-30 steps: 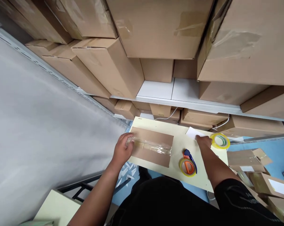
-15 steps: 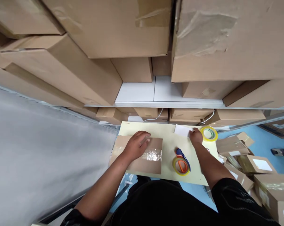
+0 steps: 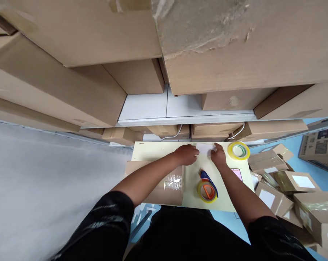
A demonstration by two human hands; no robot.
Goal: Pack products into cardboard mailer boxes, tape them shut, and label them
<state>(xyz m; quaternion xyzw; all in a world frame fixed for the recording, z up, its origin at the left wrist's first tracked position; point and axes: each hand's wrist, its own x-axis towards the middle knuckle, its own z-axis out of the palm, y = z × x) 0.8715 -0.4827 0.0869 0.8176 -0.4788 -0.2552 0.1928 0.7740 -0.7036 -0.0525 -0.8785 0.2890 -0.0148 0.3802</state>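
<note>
A small white paper sheet (image 3: 205,149) lies at the far side of the cream tabletop (image 3: 191,188). At its left edge my left hand (image 3: 187,154) has its fingers closed on the paper. My right hand (image 3: 218,155) pinches the opposite edge. Left of the hands, a flat cardboard box (image 3: 160,195) with shiny clear tape across it rests partly under my left forearm. Between the box and my right forearm sits a blue and orange tape dispenser (image 3: 207,177) with a yellow-edged roll in it. Beyond my right hand is a yellow tape roll (image 3: 238,150).
A phone (image 3: 237,174) is partly behind my right forearm. Shelves (image 3: 147,107) loaded with cardboard boxes (image 3: 245,47) overhang the table's far side. A grey wall surface (image 3: 44,188) borders the left. Labelled cartons (image 3: 298,181) are heaped on the blue floor at right.
My left hand has left the cardboard box and moved right to the paper's left edge. My right hand and the paper have shifted slightly left. The view has turned, and the phone shows more.
</note>
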